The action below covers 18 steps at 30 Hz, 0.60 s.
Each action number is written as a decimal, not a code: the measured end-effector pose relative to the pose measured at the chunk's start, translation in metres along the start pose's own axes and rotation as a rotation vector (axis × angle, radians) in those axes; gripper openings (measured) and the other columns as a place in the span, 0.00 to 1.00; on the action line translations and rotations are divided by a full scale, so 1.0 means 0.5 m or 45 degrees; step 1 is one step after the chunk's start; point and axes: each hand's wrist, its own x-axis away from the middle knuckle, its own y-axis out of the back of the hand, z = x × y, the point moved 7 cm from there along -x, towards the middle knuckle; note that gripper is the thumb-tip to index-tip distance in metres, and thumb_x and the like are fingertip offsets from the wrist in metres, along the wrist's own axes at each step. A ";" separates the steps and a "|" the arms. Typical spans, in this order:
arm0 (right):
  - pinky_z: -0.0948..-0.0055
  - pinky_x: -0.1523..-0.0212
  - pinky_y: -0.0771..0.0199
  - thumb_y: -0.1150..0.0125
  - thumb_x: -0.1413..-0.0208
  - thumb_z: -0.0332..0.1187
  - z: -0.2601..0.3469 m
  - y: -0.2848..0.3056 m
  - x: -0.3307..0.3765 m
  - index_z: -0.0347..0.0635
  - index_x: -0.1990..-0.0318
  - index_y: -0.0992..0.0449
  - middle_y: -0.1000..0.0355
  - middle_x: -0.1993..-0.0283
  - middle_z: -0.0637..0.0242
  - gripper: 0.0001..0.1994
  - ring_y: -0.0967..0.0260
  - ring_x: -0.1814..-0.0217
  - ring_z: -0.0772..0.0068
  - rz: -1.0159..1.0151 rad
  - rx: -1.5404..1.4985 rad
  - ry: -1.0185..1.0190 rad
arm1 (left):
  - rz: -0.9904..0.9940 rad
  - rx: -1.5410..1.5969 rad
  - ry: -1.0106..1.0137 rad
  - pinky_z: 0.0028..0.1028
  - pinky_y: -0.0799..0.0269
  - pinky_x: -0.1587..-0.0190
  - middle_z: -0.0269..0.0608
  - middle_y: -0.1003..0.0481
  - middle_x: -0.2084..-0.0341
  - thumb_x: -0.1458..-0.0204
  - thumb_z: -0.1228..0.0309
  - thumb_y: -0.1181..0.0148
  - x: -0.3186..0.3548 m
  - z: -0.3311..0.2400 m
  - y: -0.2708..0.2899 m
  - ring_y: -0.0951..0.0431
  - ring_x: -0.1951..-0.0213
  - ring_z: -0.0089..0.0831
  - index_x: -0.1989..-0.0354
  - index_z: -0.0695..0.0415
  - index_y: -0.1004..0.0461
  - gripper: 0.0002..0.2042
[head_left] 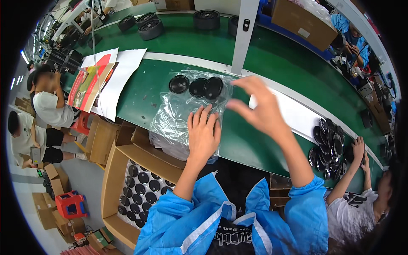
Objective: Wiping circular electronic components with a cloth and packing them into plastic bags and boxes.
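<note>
A clear, crinkled plastic sheet or bag (170, 117) is spread on the green work surface. Three shiny black round caps (179, 84) rest at its far end, two of them overlapping. My left hand (204, 135) lies flat on the plastic, fingers stretched toward the caps and not touching them. Just right of the overlapping pair, my right hand (261, 108) is raised, thumb and fingers apart, with nothing visible between them. Its fingertips are slightly blurred.
Left of my body stands an open cardboard box (109, 182) holding rows of black caps. More caps form a pile (327, 144) at right, near a co-worker's hands (359, 151). A white post (243, 38) rises ahead; black wheels (151, 29) sit on the far green belt.
</note>
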 end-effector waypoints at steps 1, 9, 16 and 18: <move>0.65 0.54 0.20 0.29 0.34 0.32 -0.010 -0.023 0.011 0.40 0.50 0.17 0.20 0.50 0.62 0.09 0.20 0.53 0.63 0.003 -0.005 -0.008 | -0.004 -0.020 0.003 0.58 0.44 0.25 0.48 0.27 0.31 0.36 0.70 0.41 0.000 -0.001 0.001 0.31 0.30 0.53 0.47 0.58 0.21 0.12; 0.60 0.50 0.20 0.22 0.42 0.35 -0.081 -0.204 -0.052 0.40 0.47 0.15 0.19 0.46 0.61 0.17 0.21 0.51 0.55 0.335 0.447 0.520 | 0.016 -0.073 -0.044 0.58 0.45 0.25 0.47 0.28 0.30 0.36 0.69 0.41 0.028 -0.003 -0.009 0.32 0.29 0.54 0.45 0.58 0.21 0.13; 0.67 0.62 0.21 0.30 0.33 0.33 -0.058 0.089 -0.084 0.36 0.52 0.18 0.21 0.64 0.59 0.10 0.24 0.66 0.78 -0.619 -0.618 -0.359 | 0.023 -0.056 -0.016 0.58 0.45 0.25 0.47 0.28 0.30 0.36 0.68 0.41 0.028 0.003 -0.010 0.31 0.30 0.54 0.46 0.57 0.21 0.13; 0.65 0.58 0.20 0.33 0.32 0.32 -0.008 0.133 -0.038 0.37 0.51 0.18 0.20 0.63 0.58 0.09 0.21 0.63 0.71 -0.271 -0.395 -0.319 | 0.008 -0.054 -0.019 0.58 0.45 0.25 0.48 0.28 0.31 0.37 0.69 0.39 0.017 0.002 0.000 0.32 0.30 0.53 0.47 0.58 0.21 0.13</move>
